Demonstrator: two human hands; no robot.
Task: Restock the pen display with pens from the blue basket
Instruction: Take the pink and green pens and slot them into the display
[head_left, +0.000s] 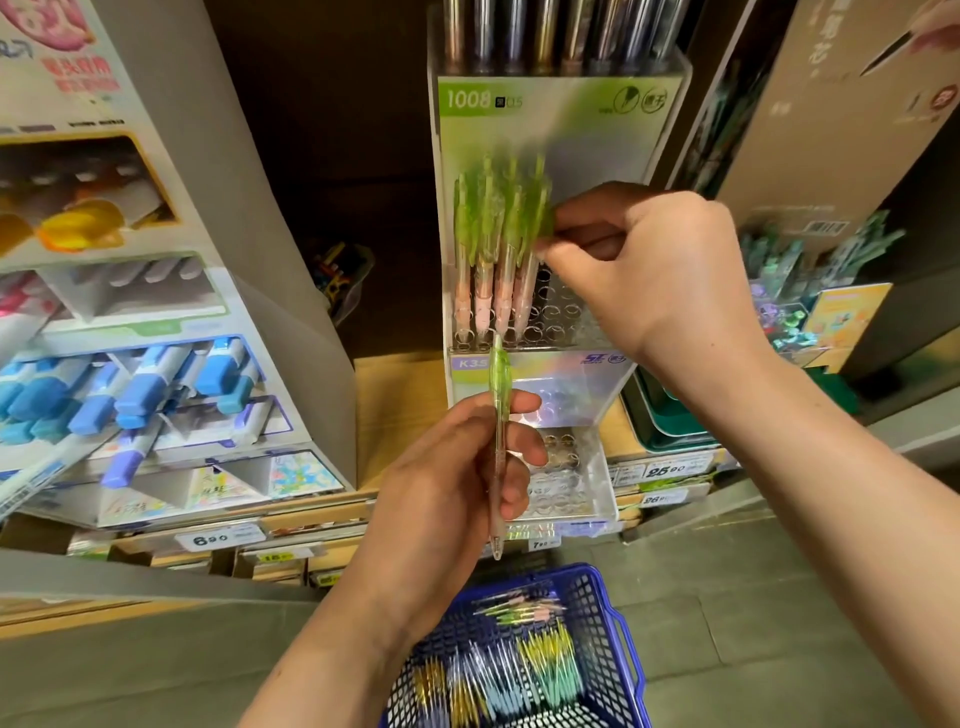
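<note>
Fingers (521, 403) grip pen (500, 447); marker rack (306, 364) left.

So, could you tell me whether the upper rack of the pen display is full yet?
Partly full: green-capped pens stand at its left; the holes to their right are empty.

The wooden shelf (397, 415) bears the pen display (550, 122).

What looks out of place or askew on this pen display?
Nothing looks spilled or damaged. The green-topped pens crowd the left holes of the upper rack, while its right holes and the visible holes of the lower rack stand empty, which fits a restock half done.
</note>
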